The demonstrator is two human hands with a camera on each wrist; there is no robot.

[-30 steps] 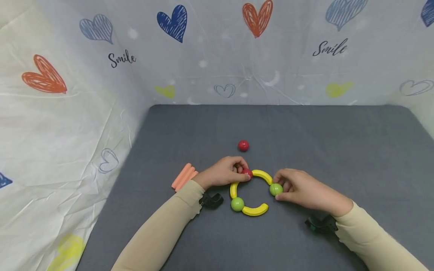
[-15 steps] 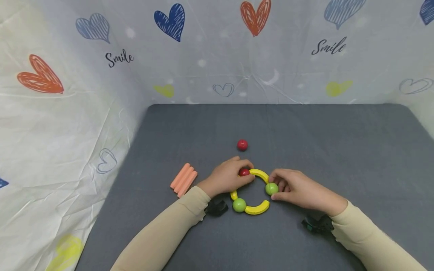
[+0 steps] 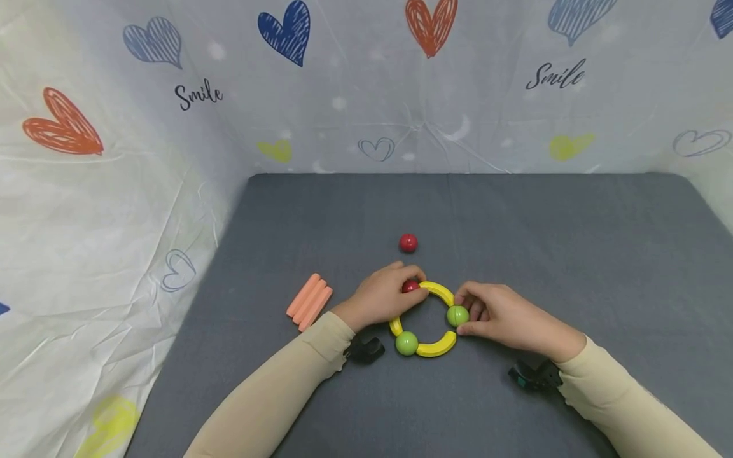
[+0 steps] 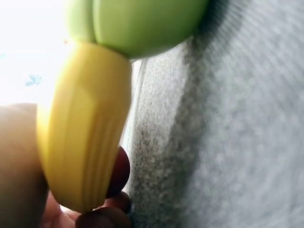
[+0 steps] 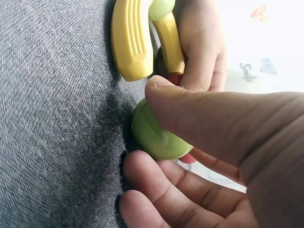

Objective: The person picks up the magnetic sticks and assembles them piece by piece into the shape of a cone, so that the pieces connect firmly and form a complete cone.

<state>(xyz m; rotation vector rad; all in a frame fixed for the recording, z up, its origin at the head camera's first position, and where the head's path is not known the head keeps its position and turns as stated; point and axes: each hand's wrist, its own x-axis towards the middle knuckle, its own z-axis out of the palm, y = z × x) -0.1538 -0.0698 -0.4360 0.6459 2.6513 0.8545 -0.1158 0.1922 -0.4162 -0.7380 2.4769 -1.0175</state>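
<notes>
A ring of yellow curved pieces (image 3: 438, 291) joined by balls lies on the grey mat (image 3: 572, 254). My left hand (image 3: 385, 296) grips the red ball (image 3: 410, 286) at the ring's top left. My right hand (image 3: 491, 313) pinches the green ball (image 3: 457, 315) on the ring's right side between thumb and fingers; the right wrist view shows this green ball (image 5: 154, 133) under my thumb. A second green ball (image 3: 406, 343) sits at the ring's lower left. The left wrist view shows a yellow piece (image 4: 83, 133) and a green ball (image 4: 137, 23) very close up.
A loose red ball (image 3: 408, 243) lies just beyond the ring. Three orange sticks (image 3: 309, 302) lie side by side to the left of my left hand. Sheets printed with hearts wall in the mat at the back and left.
Both hands have drawn the ring pieces closer together. The gap at the lower right, between the bottom yellow piece and the right green ball, has closed.
</notes>
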